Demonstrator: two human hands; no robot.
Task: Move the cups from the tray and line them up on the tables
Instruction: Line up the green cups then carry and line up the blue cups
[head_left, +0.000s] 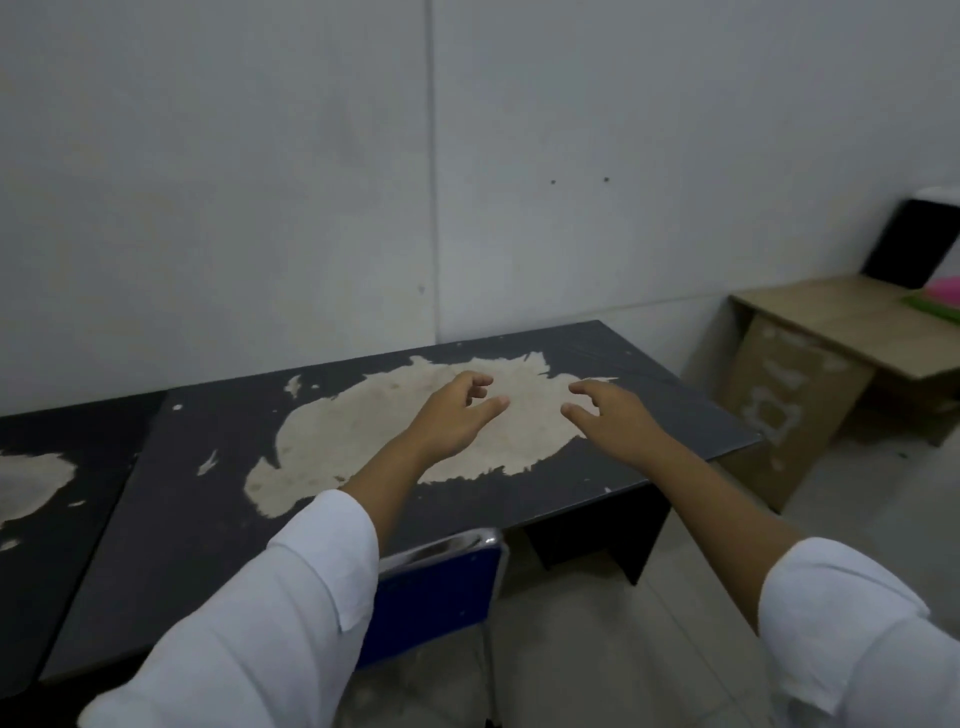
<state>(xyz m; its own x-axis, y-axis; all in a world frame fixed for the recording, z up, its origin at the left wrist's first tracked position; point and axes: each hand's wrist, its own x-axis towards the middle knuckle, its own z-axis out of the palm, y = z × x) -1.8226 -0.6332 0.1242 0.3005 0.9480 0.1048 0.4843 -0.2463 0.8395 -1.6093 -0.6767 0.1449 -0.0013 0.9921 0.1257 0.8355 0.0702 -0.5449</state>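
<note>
My left hand (457, 415) and my right hand (613, 410) hover side by side over a dark table (208, 467) whose top has a large worn beige patch. Both hands hold nothing, with fingers spread and slightly curled. No cups and no tray show on this table. A second dark table (52, 457) adjoins it on the left. White sleeves cover both forearms up to near the elbows.
A blue chair (441, 587) stands tucked at the table's near edge. At the right, a light wooden desk (852, 322) carries pink and green flat things (940, 296) and a dark panel (909, 244) against the wall. A grey wall runs behind the tables.
</note>
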